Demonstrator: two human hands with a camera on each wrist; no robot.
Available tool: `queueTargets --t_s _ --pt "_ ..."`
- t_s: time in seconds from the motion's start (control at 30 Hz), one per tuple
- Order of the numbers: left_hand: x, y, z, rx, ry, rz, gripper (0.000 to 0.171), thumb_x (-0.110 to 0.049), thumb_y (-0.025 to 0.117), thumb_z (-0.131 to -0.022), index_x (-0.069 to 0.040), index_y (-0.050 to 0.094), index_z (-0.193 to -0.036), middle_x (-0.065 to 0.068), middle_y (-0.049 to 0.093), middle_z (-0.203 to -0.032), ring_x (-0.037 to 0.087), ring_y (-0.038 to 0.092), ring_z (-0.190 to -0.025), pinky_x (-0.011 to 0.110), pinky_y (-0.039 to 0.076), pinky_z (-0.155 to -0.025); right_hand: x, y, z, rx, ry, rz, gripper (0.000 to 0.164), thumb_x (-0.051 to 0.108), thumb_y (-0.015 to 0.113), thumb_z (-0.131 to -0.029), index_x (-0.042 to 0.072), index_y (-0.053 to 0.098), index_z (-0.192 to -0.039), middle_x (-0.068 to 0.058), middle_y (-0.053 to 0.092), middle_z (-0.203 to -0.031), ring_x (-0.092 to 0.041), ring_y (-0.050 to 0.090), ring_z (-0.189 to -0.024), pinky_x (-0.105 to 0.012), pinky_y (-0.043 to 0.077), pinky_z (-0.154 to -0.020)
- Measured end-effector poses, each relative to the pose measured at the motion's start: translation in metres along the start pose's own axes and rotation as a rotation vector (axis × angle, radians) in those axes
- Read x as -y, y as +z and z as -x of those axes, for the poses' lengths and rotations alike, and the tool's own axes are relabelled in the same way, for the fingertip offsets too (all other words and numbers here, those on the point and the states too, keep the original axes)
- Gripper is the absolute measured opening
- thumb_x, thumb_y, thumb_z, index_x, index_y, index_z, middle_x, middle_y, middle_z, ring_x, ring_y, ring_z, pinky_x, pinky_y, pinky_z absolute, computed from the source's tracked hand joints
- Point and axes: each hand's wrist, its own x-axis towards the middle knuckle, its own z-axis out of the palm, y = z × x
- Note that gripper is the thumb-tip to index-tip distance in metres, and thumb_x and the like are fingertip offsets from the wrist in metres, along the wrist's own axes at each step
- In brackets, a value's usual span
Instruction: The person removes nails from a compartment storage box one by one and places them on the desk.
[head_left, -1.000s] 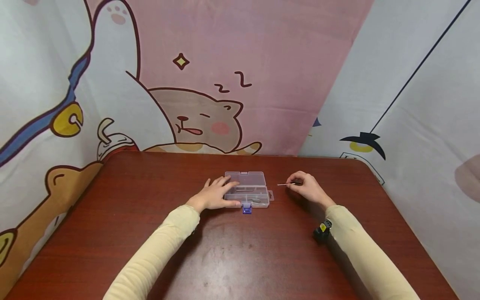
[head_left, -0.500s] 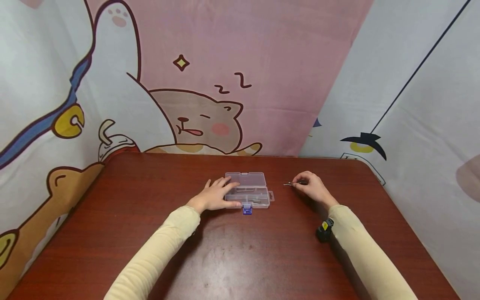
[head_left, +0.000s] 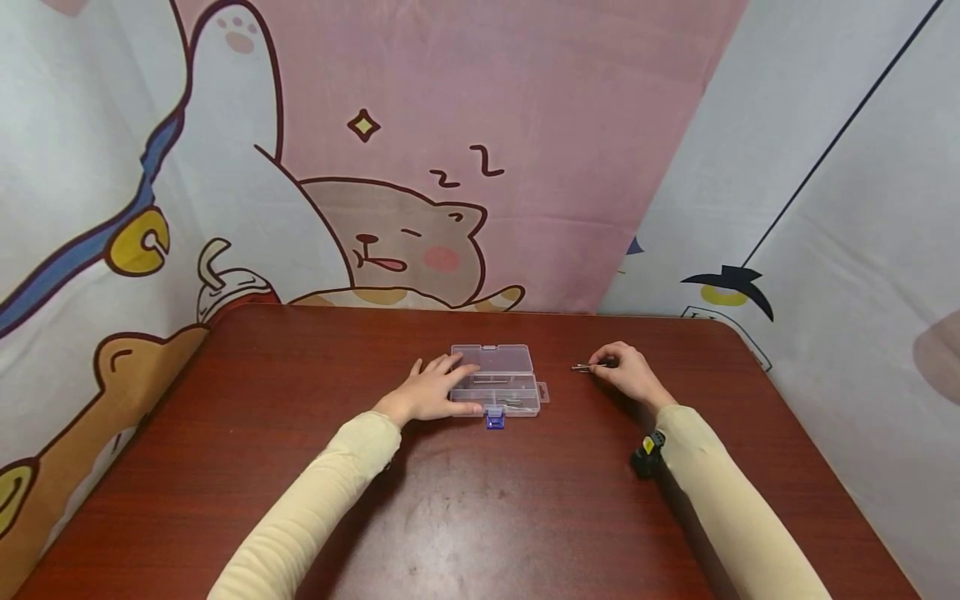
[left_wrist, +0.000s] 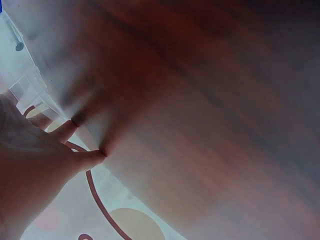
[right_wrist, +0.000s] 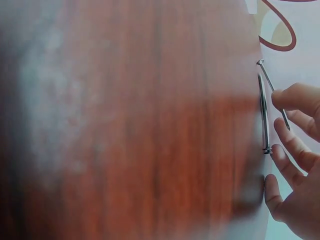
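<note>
Fingers spread, my left hand (head_left: pixel 429 392) rests on the left side of an open clear plastic compartment box (head_left: pixel 531 403). The box's lid is folded back, and a blue latch (head_left: pixel 495 419) sticks out at the front. Thin metal pieces (head_left: pixel 512 402) lie in its front right compartment. To the right of the box, my right hand (head_left: pixel 628 372) pinches a thin metal nail (right_wrist: pixel 269 77) between thumb and fingertip, its head pointing away from the hand. Close beside it, more nails (right_wrist: pixel 264 115) lie together on the table, their heads near my other fingers; how many is unclear.
Both hands work over a dark reddish-brown table (head_left: pixel 480 517). A cloth with cartoon animals (head_left: pixel 405 242) hangs behind and at the sides. A small black device (head_left: pixel 645 460) sits at the right wrist.
My right hand has moved slightly right, away from the box. The nail that reached out to the left from its fingers now shows less. The left hand and box stay in place.
</note>
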Motion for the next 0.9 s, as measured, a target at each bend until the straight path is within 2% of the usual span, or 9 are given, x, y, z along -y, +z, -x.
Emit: queueTargets --t_s 0.53,0.9 --pt "0.000 0.000 0.000 0.001 -0.001 0.005 0.080 -0.068 0.054 -0.085 -0.029 0.033 -0.151 0.011 0.019 -0.158 0.034 0.018 -0.143 0.065 0.009 -0.108 0.001 0.000 0.000 -0.028 -0.019 0.011 0.005 0.002 0.068 -0.087 0.000 0.069 -0.091 -0.016 0.059 -0.100 -0.034 0.055 -0.096 -0.048 0.042 -0.087" --pt "0.000 0.000 0.000 -0.004 0.000 0.004 0.079 -0.068 0.055 -0.085 -0.029 0.034 -0.151 0.011 0.020 -0.158 0.035 0.018 -0.143 0.065 0.010 -0.107 0.016 0.007 0.000 -0.038 -0.041 -0.047 0.006 0.001 0.067 -0.087 -0.001 0.068 -0.093 -0.016 0.057 -0.102 -0.034 0.054 -0.100 -0.049 0.042 -0.088"
